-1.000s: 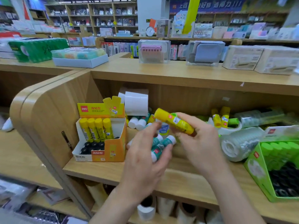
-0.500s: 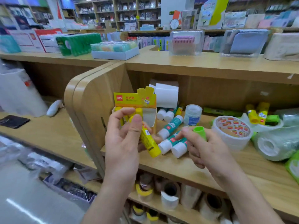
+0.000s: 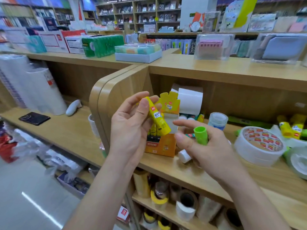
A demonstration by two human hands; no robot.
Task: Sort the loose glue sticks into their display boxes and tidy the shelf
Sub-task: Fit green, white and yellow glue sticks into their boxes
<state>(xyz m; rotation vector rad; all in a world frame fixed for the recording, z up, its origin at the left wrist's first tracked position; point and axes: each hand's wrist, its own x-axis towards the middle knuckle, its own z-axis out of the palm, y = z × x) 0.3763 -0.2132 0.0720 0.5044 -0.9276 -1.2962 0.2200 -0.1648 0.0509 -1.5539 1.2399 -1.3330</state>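
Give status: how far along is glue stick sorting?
Done: a few yellow sticks stand in the orange cardboard display box. In hand: left hand holds a yellow plastic glue stick, right hand a green glue stick. Left: white-capped sticks beside the box and loose yellow sticks far right are unsorted.

Left hand (image 3: 131,130), right hand (image 3: 206,151): curled grips.

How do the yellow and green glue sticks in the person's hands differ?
The yellow glue stick is bright yellow with a printed label; the green glue stick is plain lime green. The yellow one shows nearly its whole length, tilted; the green one shows only one end. The left hand pinches the yellow one at its fingertips; the right hand tucks the green one among curled fingers. Both are round sticks.
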